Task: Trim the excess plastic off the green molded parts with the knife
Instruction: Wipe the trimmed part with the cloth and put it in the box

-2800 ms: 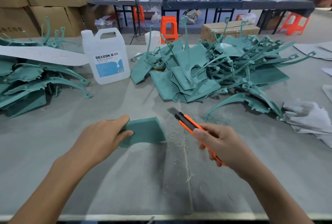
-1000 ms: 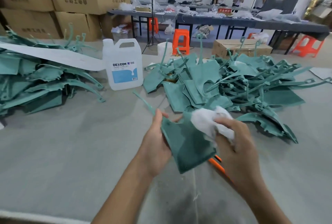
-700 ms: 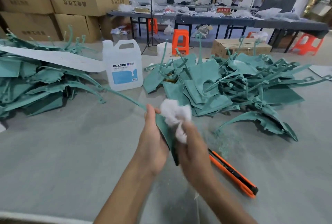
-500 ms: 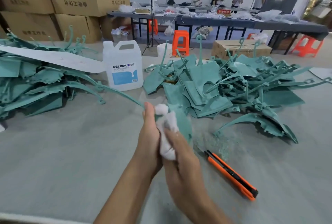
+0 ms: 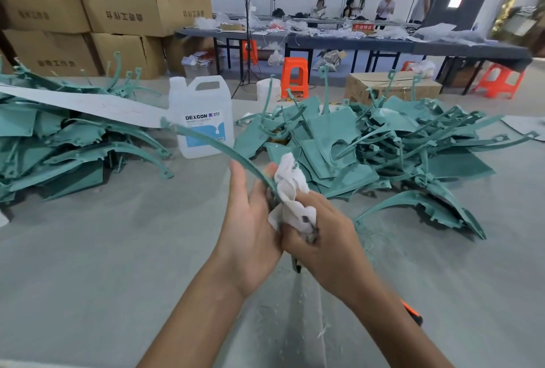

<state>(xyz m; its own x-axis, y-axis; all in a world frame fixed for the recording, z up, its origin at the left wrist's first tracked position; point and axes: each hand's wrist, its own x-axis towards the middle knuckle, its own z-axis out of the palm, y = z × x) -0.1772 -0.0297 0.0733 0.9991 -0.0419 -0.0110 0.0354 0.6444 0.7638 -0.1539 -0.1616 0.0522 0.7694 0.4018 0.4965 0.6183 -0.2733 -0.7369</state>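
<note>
Since half a second ago the right forearm has swung over the utility knife (image 5: 413, 313), so only its orange tail shows at 4 o'clock on the grey table (image 5: 118, 249). The left hand (image 5: 250, 220) grips the green molded part (image 5: 212, 143), whose long arm sweeps to 10 o'clock past the DEXCON jug (image 5: 203, 114). The right hand (image 5: 324, 243) clutches a white rag (image 5: 290, 190) against the part, touching the left hand
</note>
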